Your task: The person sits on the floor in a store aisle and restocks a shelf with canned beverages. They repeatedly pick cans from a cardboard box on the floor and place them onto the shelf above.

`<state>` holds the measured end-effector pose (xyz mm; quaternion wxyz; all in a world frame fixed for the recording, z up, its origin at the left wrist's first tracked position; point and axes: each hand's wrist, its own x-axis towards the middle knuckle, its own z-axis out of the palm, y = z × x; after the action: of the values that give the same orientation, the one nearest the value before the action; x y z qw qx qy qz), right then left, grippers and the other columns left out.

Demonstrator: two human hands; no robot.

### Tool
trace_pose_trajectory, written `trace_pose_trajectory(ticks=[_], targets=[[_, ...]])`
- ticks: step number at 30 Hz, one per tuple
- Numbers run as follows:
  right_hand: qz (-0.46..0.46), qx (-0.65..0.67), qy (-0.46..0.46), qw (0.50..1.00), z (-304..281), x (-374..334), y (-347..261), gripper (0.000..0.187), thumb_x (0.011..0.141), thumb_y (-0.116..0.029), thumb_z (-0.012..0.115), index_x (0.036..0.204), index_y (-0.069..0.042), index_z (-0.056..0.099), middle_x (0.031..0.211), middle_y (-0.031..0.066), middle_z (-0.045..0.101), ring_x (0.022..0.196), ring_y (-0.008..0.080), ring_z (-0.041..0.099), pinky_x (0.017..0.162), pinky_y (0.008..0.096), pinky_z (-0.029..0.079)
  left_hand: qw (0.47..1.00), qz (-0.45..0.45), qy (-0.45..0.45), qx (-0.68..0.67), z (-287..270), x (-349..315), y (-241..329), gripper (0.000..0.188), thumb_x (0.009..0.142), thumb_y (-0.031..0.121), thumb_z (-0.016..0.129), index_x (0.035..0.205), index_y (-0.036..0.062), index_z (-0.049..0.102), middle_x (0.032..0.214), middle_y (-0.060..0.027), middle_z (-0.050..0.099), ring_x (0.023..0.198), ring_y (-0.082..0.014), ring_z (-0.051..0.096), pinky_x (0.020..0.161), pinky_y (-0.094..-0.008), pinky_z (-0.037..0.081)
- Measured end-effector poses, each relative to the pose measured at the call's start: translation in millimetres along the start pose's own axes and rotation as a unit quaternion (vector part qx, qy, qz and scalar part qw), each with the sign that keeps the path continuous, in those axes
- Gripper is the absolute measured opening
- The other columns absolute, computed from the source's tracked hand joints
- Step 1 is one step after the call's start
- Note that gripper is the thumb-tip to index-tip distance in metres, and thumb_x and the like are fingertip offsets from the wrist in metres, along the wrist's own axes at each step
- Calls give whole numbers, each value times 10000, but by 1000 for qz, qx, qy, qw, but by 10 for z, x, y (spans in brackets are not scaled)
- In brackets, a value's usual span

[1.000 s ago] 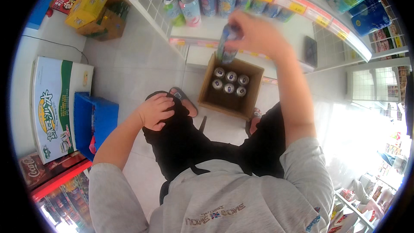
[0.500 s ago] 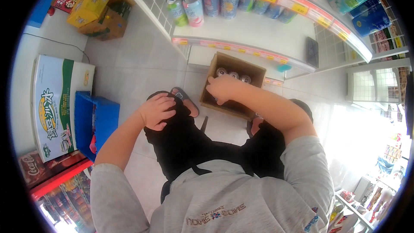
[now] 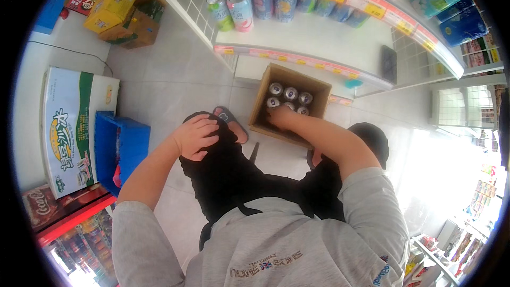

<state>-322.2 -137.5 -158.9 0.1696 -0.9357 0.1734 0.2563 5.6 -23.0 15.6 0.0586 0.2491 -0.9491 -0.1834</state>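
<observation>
A brown cardboard box [image 3: 260, 95] stands on the floor in front of my feet, its top uncovered. Inside it are several upright drink cans [image 3: 290, 93] with silver tops. My right hand [image 3: 279, 118] reaches down into the near left part of the box, beside the nearer cans. Its fingers are mostly hidden there, so I cannot see whether they grip a can. My left hand [image 3: 197, 137] rests on my left knee with its fingers spread, holding nothing.
Beyond the box is a white shelf [image 3: 319, 40] with several cans [image 3: 241, 10] at its left and a dark phone-like object [image 3: 389, 64] at its right. To the left stand a blue bin [image 3: 133, 146] and a large printed carton [image 3: 69, 127]. Yellow boxes [image 3: 111, 8] are stacked farther back.
My right hand has gone from over the cans at the box's left side down into its near part. More can tops now show. My left hand stays on the knee.
</observation>
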Motion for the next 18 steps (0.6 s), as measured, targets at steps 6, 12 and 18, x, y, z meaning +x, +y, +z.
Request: trace_pose_trajectory(ticks=[6,12,18], targets=[[82,108,38,990,325,213,2,353,990,-348,471,1171,-105,653,1020,205,703,900,388,701,799,499,553,1000,-1,-2,-2,-5,-25,17,500,686,381,602,1072,65,638,1228,-205,582,1222,-404,533,1094,-585,371],[82,63,-9,995,329,350,-146,444,971,-464,477,1169,-111,658,986,210,718,884,394,703,784,500,548,1000,-15,-9,1,-21,-105,79,503,688,383,600,1077,66,639,1232,-203,582,1226,-402,532,1094,-584,371],[139,88,21,986,616,411,13,454,945,-473,512,1147,-118,711,1028,186,728,944,371,709,774,490,557,1000,3,-6,0,-19,12,-2,506,683,380,600,1077,66,641,1234,-203,582,1231,-400,530,1098,-582,367]])
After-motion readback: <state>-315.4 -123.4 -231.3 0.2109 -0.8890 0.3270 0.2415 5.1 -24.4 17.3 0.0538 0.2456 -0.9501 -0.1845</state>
